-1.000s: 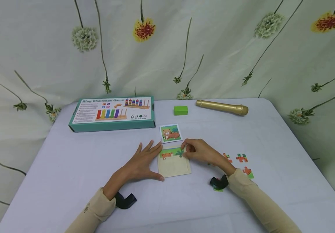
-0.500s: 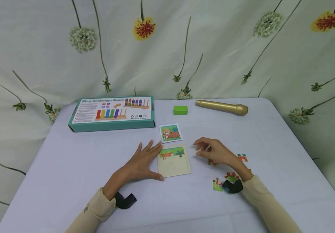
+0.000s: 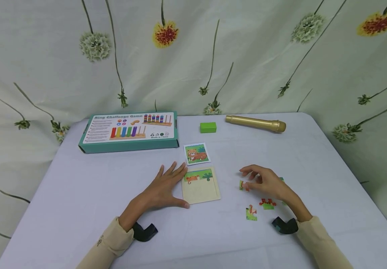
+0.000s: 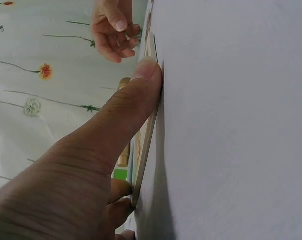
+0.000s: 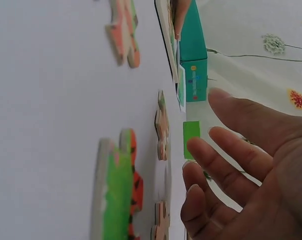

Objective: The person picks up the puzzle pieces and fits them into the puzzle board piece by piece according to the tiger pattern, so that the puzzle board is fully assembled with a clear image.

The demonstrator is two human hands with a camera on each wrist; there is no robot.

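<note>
A pale puzzle board lies on the table with a strip of fitted tiger-and-plant pieces along its top. My left hand is spread at the board's left side; in the left wrist view the thumb touches the board's edge. Over the loose puzzle pieces to the right hovers my right hand, its fingers loosely bent around nothing. The closest piece lies under its fingertips. Two others, a green-and-orange piece and a wider one, lie nearer me. More pieces are partly hidden by the right hand and wrist.
Behind the board lies a tiger picture card. Farther back are a green block, a gold microphone-shaped stick and a teal Ring Challenge Game box. A flowered cloth hangs beyond the table's far edge.
My right hand has let go of the plant piece at the board's upper right and moved right, over the loose pieces. The left hand has stayed at the board.
</note>
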